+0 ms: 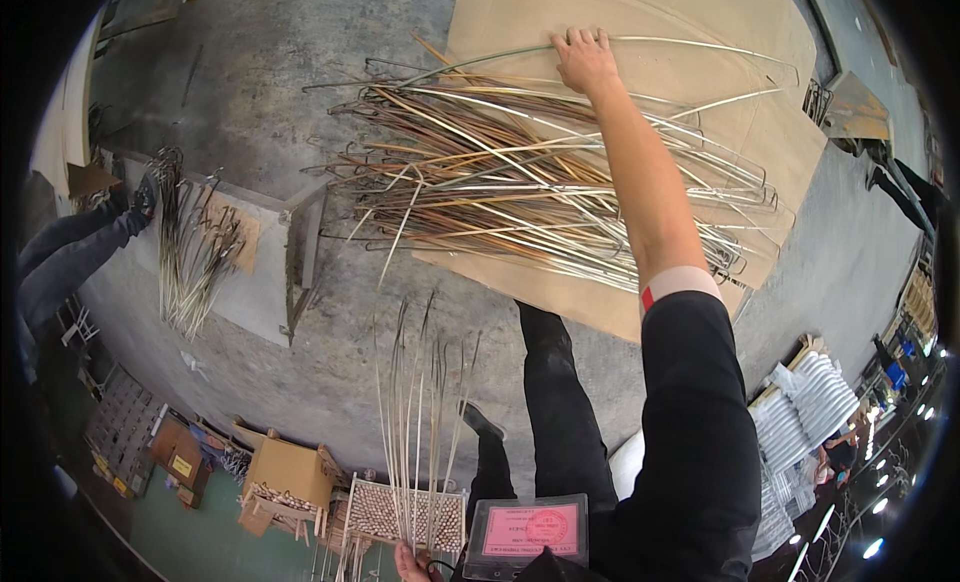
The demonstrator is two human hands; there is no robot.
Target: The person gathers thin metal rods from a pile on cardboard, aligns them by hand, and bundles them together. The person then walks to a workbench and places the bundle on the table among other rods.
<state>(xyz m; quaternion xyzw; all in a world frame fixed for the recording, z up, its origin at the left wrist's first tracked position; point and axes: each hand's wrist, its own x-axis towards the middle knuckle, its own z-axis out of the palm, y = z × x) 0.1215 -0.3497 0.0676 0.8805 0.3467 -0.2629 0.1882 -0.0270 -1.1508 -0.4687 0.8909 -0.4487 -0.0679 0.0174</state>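
Metal rods (540, 182) lie heaped under the right hand (585, 62), fingers spread flat on them. The left hand (415, 560) grips a thin bundle (420, 422). Stiff, springy, tangle-prone; best grasped mid-length.

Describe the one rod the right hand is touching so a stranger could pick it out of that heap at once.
Start at the big sheet of brown cardboard on the concrete floor, which carries a heap of long metal rods. At the heap's far edge, the right hand presses on a single pale rod. Unlike the tangled rusty ones, it lies alone, curving in a wide arc across bare cardboard.
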